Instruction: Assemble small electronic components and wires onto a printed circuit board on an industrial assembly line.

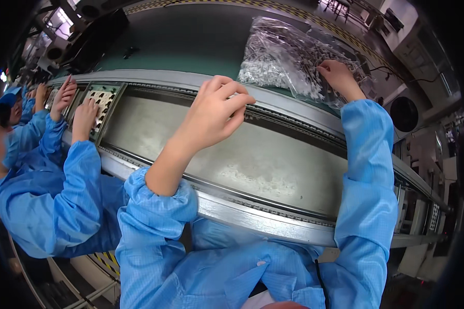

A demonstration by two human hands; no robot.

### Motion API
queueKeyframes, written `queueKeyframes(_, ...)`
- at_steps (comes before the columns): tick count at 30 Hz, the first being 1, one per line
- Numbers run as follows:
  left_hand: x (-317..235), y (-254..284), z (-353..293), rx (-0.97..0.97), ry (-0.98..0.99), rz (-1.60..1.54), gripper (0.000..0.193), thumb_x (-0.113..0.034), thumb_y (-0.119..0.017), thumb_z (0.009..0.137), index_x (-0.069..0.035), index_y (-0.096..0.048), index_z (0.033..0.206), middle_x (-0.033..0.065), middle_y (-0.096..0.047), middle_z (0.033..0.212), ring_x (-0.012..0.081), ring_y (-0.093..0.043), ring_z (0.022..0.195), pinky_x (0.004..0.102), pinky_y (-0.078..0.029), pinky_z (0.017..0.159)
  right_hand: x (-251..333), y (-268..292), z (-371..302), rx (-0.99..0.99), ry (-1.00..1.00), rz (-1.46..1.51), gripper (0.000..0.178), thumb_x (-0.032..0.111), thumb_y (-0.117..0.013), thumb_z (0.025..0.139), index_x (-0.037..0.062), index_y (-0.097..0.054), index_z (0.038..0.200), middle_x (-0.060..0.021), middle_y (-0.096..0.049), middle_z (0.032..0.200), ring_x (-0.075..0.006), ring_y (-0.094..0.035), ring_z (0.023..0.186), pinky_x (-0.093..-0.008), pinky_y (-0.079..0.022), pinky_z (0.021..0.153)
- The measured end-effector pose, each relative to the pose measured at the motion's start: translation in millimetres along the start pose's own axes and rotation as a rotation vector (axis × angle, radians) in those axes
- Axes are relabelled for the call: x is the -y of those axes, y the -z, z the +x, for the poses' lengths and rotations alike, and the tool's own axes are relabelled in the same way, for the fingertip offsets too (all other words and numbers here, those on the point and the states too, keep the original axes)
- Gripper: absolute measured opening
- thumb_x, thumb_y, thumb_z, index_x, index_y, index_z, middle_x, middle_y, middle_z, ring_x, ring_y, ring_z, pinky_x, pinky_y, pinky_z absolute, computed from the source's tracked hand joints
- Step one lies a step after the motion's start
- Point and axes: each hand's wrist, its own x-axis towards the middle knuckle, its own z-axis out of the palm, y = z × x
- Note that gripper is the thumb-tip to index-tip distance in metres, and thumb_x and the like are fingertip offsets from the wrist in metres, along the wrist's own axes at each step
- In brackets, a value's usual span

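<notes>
My left hand point(215, 112) is raised over the conveyor's far rail, its fingers curled together. Whatever may be at its fingertips is too small to make out. At the right, my right hand point(341, 80) reaches into a clear plastic bag point(281, 54) lying beyond the rail. Its fingers are pressed together among many small white and metallic parts with thin leads point(307, 64); what they pinch is hidden.
The conveyor point(258, 165) runs crosswise between two metal rails. A green work surface point(185, 41) lies behind it. At the left, a co-worker in blue point(51, 201) has hands at a board with dark components point(102, 100); more workers sit beyond. A dark round object point(404, 114) stands at the right.
</notes>
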Motion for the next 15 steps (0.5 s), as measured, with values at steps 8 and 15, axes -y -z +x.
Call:
queueKeyframes(8,-7,7,1,0.016,-0.024,0.018,0.021,-0.003,-0.068,0.079,-0.009,-0.071,0.099,0.0035,-0.065,0.104,0.0282,-0.056,0.107,0.0426,-0.045,0.093,38,2,-5,0.131,-0.192,-0.132,0.041,0.040,-0.070,0.085,0.0014,-0.070,0.097,-0.0218,-0.071,0.098,-0.0386,-0.068,0.094,-0.0466,-0.054,0.081)
queueKeyframes(15,-16,8,0,0.078,0.012,0.015,0.021,0.005,-0.065,0.079,-0.003,-0.068,0.098,0.0100,-0.064,0.100,0.0324,-0.056,0.102,0.0421,-0.045,0.091,52,-33,-4,-0.029,-0.279,-0.186,0.023,0.013,-0.059,0.082,0.0038,-0.075,0.096,-0.0187,-0.073,0.107,-0.0383,-0.072,0.097,-0.0485,-0.058,0.082)
